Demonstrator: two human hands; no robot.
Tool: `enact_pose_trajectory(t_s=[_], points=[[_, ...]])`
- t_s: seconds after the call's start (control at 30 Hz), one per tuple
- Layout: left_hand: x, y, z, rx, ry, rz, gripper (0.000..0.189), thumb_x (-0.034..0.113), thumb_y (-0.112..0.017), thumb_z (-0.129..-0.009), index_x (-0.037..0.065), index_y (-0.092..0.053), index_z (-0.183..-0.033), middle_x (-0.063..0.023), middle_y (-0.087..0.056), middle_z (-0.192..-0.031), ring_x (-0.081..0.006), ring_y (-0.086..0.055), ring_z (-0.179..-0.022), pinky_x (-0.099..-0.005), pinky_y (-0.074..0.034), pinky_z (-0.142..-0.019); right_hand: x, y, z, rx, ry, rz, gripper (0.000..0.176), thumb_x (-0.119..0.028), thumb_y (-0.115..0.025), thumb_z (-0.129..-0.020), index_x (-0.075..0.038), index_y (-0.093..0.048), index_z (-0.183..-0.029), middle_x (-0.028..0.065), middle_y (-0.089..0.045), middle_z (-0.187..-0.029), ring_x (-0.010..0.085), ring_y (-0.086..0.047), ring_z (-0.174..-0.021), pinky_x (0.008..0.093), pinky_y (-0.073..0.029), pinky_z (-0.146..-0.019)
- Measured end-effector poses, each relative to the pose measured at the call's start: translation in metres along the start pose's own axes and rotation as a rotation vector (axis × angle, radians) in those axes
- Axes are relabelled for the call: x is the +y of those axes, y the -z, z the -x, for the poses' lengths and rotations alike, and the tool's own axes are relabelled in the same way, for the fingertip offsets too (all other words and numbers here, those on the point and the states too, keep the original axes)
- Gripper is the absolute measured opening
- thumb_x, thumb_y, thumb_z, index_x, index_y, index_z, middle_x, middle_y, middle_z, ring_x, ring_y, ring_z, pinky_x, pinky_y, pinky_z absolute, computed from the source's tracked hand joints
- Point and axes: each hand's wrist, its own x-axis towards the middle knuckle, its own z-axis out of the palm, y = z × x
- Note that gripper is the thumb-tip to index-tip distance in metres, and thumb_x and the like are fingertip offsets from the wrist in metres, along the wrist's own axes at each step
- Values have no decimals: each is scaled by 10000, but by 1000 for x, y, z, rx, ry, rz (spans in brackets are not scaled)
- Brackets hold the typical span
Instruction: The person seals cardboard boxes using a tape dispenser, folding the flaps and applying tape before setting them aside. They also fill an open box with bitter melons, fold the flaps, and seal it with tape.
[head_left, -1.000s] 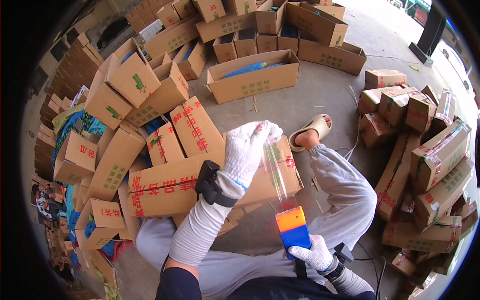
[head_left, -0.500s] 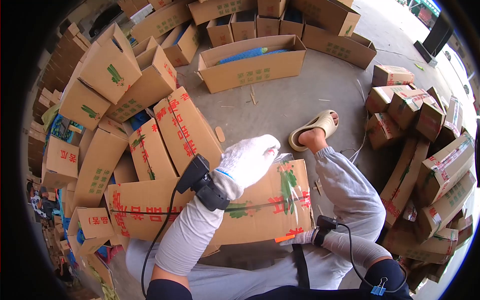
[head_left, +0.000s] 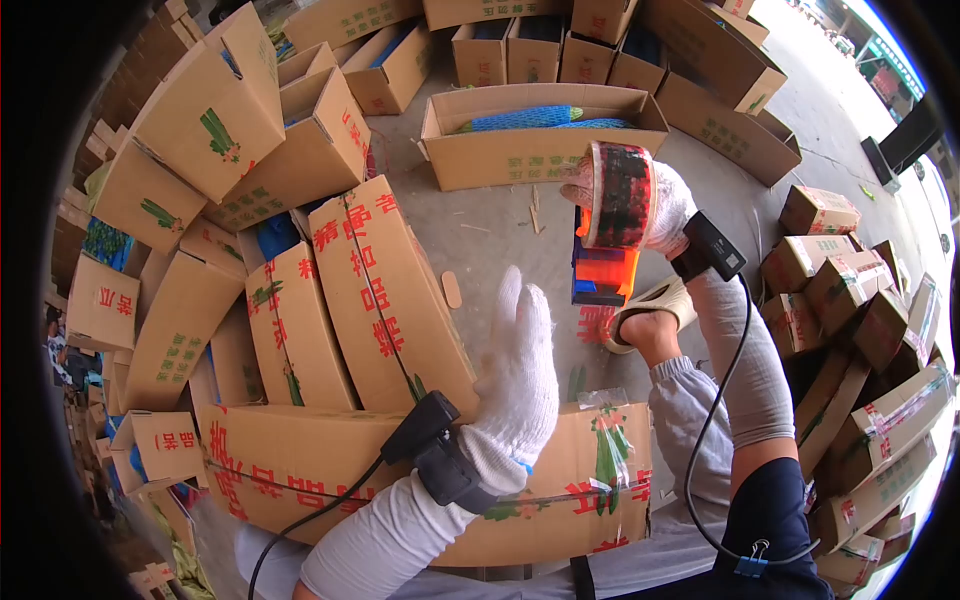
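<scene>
A long closed carton (head_left: 330, 436) with red lettering and green plant prints lies across my lap. Clear tape (head_left: 618, 462) shines over its right end. Above the carton is my left hand (head_left: 520, 370), in a white knit glove, with fingers stretched upward and holding nothing. My right hand (head_left: 672, 205), also gloved, grips an orange and blue tape dispenser (head_left: 606, 268) raised beyond the carton's far edge. A wide, dark red tape roll (head_left: 620, 195) sits on it and hides part of that hand's fingers.
Ahead stands an open carton (head_left: 545, 160) holding produce in blue netting (head_left: 520, 118). More cartons (head_left: 375, 290) crowd the left side, and a pile of taped cartons (head_left: 850, 290) rises on the right. My sandalled foot (head_left: 655, 310) rests on the concrete floor (head_left: 480, 215).
My right hand has swung up from the carton's near right edge, bringing the tape dispenser into full view. My left hand has lowered slightly and its curled fingers have straightened.
</scene>
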Motion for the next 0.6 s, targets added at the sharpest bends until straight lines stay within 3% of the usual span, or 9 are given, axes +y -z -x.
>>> enact_pose_trajectory(t_s=[0.07, 0.13, 0.23, 0.27, 0.33, 0.4, 0.47, 0.53, 0.6], points=[[2, -1, 0, -99, -12, 147, 566, 492, -366, -1040, 173, -334, -1506, -79, -366, -1509, -217, -368, -1370, -397, -274, -1153, -58, 17, -7, 113, -5, -165, 319, -119, -802, -775, -11, -700, -1057, 62, -720, -959, 132, -659, -819, 287, -542, -757], [46, -21, 16, -146, 191, 330, 595, 467, -333, -1053, 36, -341, -1463, -124, -443, -1445, -238, -468, -1301, -382, -348, -1114, -86, 27, 9, 41, 194, -134, 338, -118, -797, -782, -3, -688, -1080, 73, -719, -982, 172, -674, -818, 310, -548, -762], [52, -21, 25, -339, 95, -118, 488, 404, -384, -1036, 13, -514, -1298, -135, -617, -1224, -247, -613, -1113, -396, -497, -933, -78, 8, 51, 14, 431, 9, 374, -121, -765, -816, 7, -646, -1146, 88, -709, -1030, 219, -689, -832, 340, -554, -779], [52, -13, 16, -432, 55, -598, 394, 347, -421, -1025, 64, -560, -1260, -147, -632, -1192, -277, -603, -1117, -399, -497, -916, -66, -4, 66, 64, 449, 56, 391, -124, -740, -843, 8, -615, -1189, 91, -701, -1056, 225, -689, -846, 346, -553, -793], [29, 5, 1, -572, -78, -1096, 296, 293, -462, -987, 105, -646, -1123, -204, -678, -965, -371, -632, -977, -449, -512, -786, -71, -62, 120, 333, -129, -476, 326, -123, -726, -853, 12, -606, -1125, 97, -693, -1026, 225, -683, -858, 357, -550, -789], [49, 0, 17, -702, -96, -1202, 376, 379, -444, -970, 92, -680, -1029, -205, -679, -946, -393, -637, -938, -494, -495, -783, -132, -71, 149, 405, -260, -757, 256, -94, -690, -882, 16, -579, -1085, 96, -670, -966, 197, -663, -830, 363, -554, -762], [59, -4, 32, -833, -291, -1355, 390, 427, -430, -973, 167, -699, -1083, -148, -700, -1000, -382, -652, -935, -498, -501, -808, -151, -78, 190, 212, -20, 331, 255, -128, -670, -859, -41, -623, -1095, 96, -649, -995, 236, -635, -916, 383, -532, -800], [57, -4, 34, -867, -281, -1308, 393, 427, -429, -985, 205, -612, -1253, -118, -710, -1013, -360, -657, -956, -469, -502, -844, -169, -102, 218, 336, -296, -121, 278, -199, -696, -827, -85, -664, -1079, 113, -648, -1055, 307, -628, -1001, 423, -514, -831], [64, -6, 48, -864, -279, -1414, 456, 412, -468, -982, 229, -517, -1397, -111, -681, -1161, -318, -660, -1012, -425, -507, -895, -171, -123, 234, 724, -345, -1286, 264, -232, -739, -865, -80, -648, -1061, 92, -655, -1028, 257, -632, -982, 381, -519, -801]])
